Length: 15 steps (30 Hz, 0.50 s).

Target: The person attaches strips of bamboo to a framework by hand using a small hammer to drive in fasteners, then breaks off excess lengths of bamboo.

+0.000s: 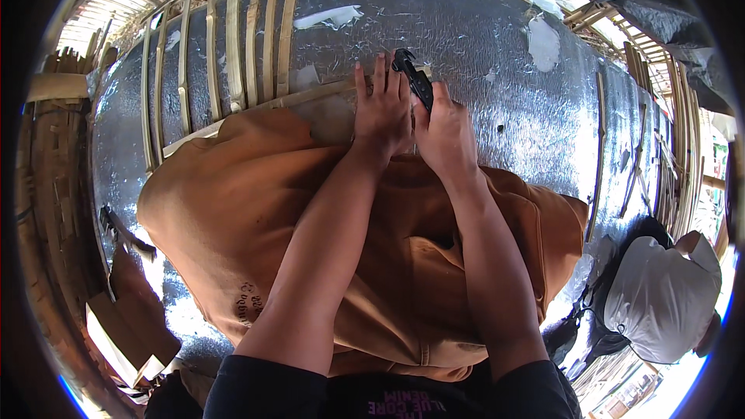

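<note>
My right hand [448, 133] is closed around a black hand tool [417, 84] with a hooked head, which points up and to the left; its exact kind I cannot make out. Just left of it, my left hand [382, 112] lies palm down with its fingers stretched out. The hands almost touch, and the tool's head is beside the left fingertips. A crosswise bamboo strip [272, 103] runs toward my left hand from the left; whether it passes under the palm is hidden. Brown cloth [225, 178] covers my lap below both hands.
Several upright bamboo slats [234, 39] lie side by side at the left on a silver foil sheet [535, 120], which has torn white patches. A cardboard piece [140, 310] lies at lower left. Another person in a grey shirt [660, 299] is at lower right. Bamboo bundles [58, 186] line the left.
</note>
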Motion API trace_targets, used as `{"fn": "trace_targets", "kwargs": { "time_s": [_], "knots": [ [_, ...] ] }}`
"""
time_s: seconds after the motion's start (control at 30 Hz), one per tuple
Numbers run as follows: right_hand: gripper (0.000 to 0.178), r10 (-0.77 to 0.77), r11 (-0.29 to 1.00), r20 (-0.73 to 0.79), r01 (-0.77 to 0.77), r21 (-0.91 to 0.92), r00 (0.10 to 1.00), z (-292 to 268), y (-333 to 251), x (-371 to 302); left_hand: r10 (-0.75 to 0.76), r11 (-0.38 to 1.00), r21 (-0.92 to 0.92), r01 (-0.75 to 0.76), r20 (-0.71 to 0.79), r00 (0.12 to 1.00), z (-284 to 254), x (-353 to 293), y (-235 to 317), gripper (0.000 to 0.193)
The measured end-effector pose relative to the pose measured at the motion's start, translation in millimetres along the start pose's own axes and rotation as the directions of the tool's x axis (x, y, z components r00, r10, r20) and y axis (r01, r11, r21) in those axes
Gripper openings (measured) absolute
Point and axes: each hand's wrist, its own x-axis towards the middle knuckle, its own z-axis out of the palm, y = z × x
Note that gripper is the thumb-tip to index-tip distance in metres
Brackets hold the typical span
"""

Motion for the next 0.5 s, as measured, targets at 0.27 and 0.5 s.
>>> {"fn": "trace_targets", "kwargs": {
  "time_s": [0.27, 0.5],
  "knots": [
    [0.028, -0.077, 0.984, -0.033, 0.070, -0.163, 0.997, 0, 0, -9, 0.005, 0.997, -0.079, -0.011, -0.072, 0.997, -3, -3, 0, 0.070],
    [0.028, -0.073, 0.971, -0.042, 0.061, -0.232, 0.996, 4, 2, -10, -0.010, 0.993, -0.119, 0.003, -0.055, 0.998, -6, -3, 1, 0.072]
  ]
}}
